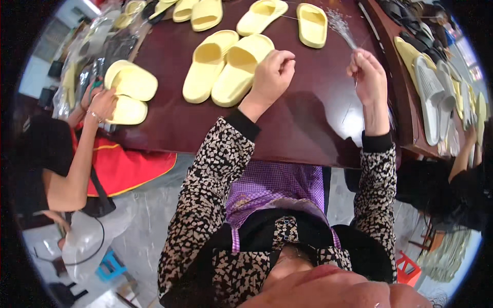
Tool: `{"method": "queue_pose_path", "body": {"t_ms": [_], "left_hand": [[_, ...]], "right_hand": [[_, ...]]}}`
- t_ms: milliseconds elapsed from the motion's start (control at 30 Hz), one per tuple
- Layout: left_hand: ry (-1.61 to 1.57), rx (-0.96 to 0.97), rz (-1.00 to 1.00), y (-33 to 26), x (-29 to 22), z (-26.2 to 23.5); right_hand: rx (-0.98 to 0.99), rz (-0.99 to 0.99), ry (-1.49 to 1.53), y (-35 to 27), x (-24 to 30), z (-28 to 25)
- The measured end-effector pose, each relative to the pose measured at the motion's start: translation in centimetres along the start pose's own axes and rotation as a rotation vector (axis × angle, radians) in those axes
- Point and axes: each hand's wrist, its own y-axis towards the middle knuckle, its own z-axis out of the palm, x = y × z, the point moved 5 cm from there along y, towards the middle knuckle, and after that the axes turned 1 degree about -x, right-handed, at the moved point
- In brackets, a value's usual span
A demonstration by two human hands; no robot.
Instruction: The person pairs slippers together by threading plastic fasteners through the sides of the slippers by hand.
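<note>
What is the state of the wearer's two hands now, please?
Left hand: curled closed; anything held cannot be told.
Right hand: closed on a bundle of thin strands.

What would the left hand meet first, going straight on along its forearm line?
Likely the single yellow slipper up and to the right of the left hand, past bare tabletop. Hand height is unclear; it might pass over.
</note>
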Motion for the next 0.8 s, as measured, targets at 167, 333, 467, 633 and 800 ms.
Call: {"method": "queue_pose_path", "body": {"t_ms": [167,333,467,633,800], "left_hand": [[0.265,-0.163,-0.210,-0.4,0.7,-6.2],[0.625,0.088,-0.160,-0.5,5.6,-9.9],[0.738,0.305,-0.194,-0.8,6.3,-8.2],[0.727,0.451,-0.261,-0.5,5.3,-5.6],[0.553,0.563,-0.206,-0.5,0.7,-0.7]], "right_hand": [[0.039,0.096,0.125,-1.5,-2.0,-2.3],[0.079,0.193,0.210,-1.6,-3.5,-2.2],[0.107,0.220,0.212,-2.3,-4.3,-2.2],[0.086,0.197,0.217,-2.6,-3.7,-1.7],[0.076,0.179,0.127,-2.6,-1.3,-1.4]]}}
